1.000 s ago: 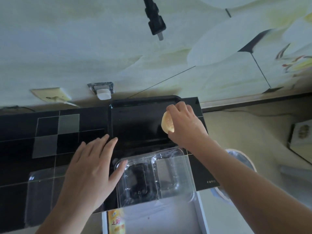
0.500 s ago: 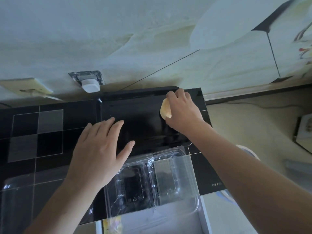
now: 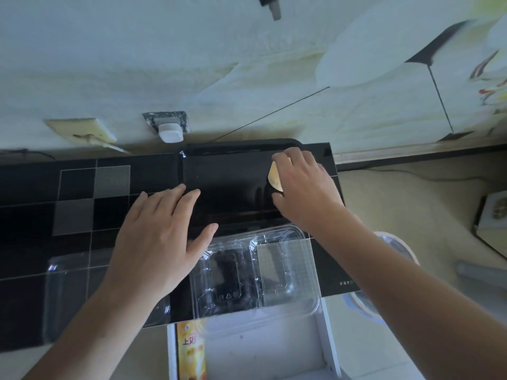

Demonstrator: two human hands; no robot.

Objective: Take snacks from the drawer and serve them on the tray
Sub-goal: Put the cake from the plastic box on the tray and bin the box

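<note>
Step in hand: serving. The right hand (image 3: 304, 187) pinches 1 pale round snack (image 3: 275, 176), probably a small cake or biscuit, at the 3 o'clock end of the black tray (image 3: 219, 171), low over the tray floor; whether the snack already touches the floor cannot be told. The left hand (image 3: 162, 234) lies flat with fingers straight, holding nothing, its fingertips over the tray's 9 o'clock rim and the black checked worktop (image 3: 76, 187), apparently steadying. At 6 o'clock of the tray sits a clear plastic clamshell (image 3: 255, 270), lid open, 2 cavities visible and both look empty. Below it, at the frame's 6 o'clock, the white drawer (image 3: 326, 338) stands open with a yellow printed packet (image 3: 192, 349) at its left side. Judgement: next move calls for setting the snack down flat, loosening the pinch, and lifting the hand clear without dragging it; then back to the drawer, where the yellow packet looks like the next item. Tray otherwise bare, so the task seems early. Versus 0.5 s ago: right hand sits at much the same spot on the tray with the snack in the same pinch; left hand has kept its flat pose near the rim. Apparent shift of wall socket and clamshell in frame is mostly head motion.
</note>
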